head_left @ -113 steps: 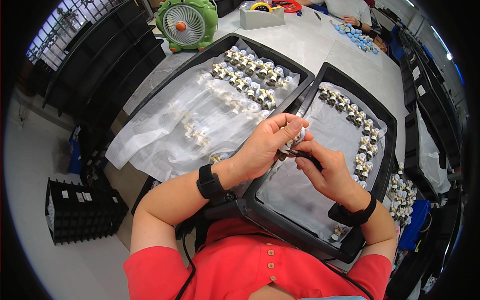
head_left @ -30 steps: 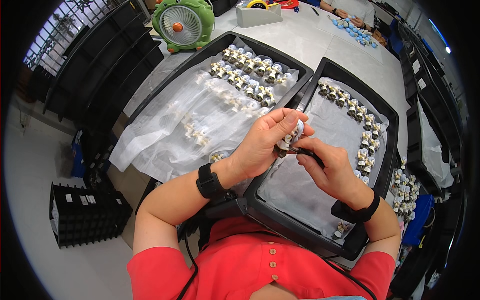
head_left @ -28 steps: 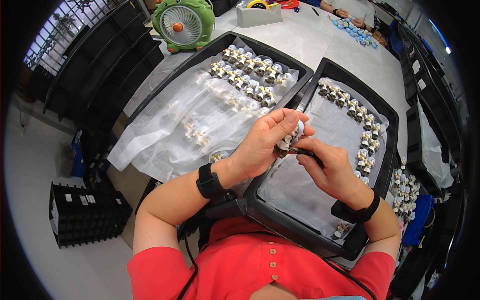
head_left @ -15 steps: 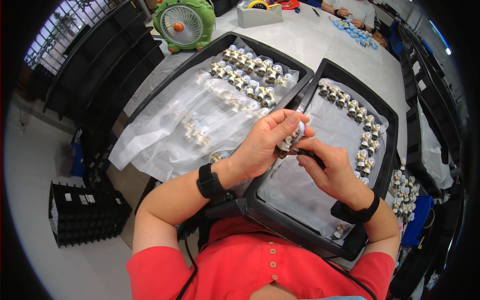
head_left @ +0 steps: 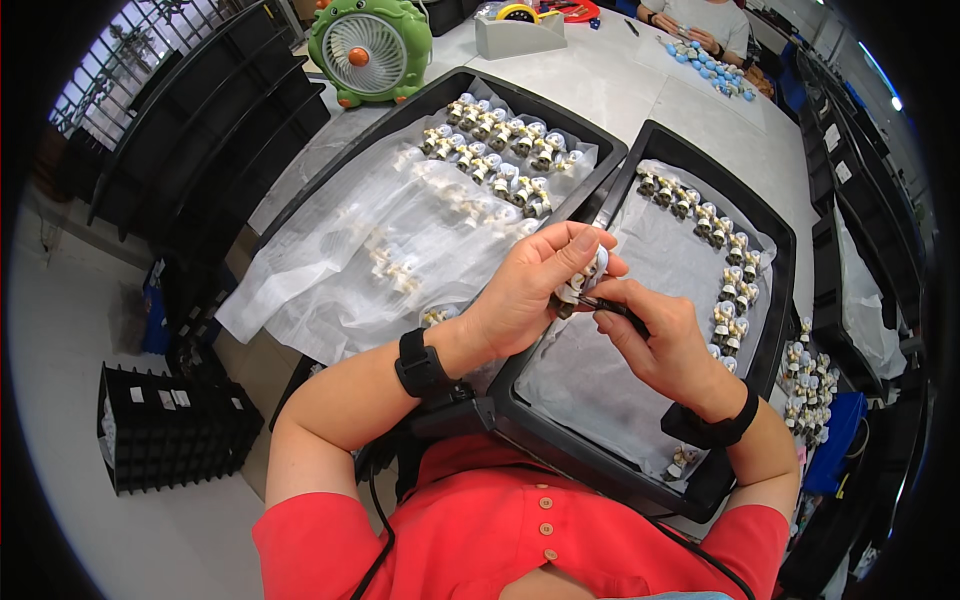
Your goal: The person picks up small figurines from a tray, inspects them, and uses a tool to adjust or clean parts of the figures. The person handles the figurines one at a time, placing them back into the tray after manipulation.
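A small figurine (head_left: 571, 293) with a pale blue-white head and brown base is pinched in my left hand (head_left: 530, 282), partly covered by the fingers. My right hand (head_left: 655, 335) grips a slim black-handled tool (head_left: 624, 311), its tip touching or very close to the figurine's lower body; the tool's exact kind is not clear. Both hands meet over the inner edge of the right black tray (head_left: 790, 270), which is lined with white sheet and has similar figurines along its far and right sides. To the left, another black tray (head_left: 350, 160) has rows of figurines, partly under a translucent white sheet (head_left: 310, 270).
A green animal-shaped fan (head_left: 368, 50) and a grey tape dispenser (head_left: 520, 36) stand at the back. More figurines (head_left: 810, 390) cluster beyond the right tray, beside a blue bin (head_left: 838, 440). Across the table a person (head_left: 700, 25) handles blue pieces (head_left: 710, 68). Black crates (head_left: 180, 425) sit lower left.
My hands, the figurine and the tool hold almost the same place, with only a slight shift. Across the table, the other person's hands have moved a little.
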Available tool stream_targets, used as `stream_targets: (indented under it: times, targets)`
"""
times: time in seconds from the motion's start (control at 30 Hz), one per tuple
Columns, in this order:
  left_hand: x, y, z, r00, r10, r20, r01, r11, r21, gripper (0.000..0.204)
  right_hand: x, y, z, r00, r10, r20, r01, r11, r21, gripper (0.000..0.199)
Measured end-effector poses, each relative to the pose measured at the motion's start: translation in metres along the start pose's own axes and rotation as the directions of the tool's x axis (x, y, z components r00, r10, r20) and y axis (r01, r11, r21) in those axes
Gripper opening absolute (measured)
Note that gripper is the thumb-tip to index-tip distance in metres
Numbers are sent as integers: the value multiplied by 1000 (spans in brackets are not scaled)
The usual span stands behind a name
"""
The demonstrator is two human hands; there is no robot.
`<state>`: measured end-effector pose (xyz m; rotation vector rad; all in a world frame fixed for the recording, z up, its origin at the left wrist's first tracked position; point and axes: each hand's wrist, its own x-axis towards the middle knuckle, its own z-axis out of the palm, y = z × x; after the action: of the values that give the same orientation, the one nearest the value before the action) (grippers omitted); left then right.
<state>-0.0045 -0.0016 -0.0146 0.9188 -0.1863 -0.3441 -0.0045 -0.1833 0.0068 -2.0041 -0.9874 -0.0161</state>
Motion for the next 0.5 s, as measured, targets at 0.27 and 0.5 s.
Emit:
stream_targets:
  times: [0.27, 0.5]
  targets:
    - [-1, 1, 1, 1000, -13, 1, 13, 1000, 1, 34, 0, 1, 1, 1000, -3, 0, 3, 1000, 3, 21]
    - [-1, 0, 0, 1000, -6, 4, 6, 1000, 0, 34, -1, 1, 0, 1000, 7, 11, -7, 1000, 10, 21]
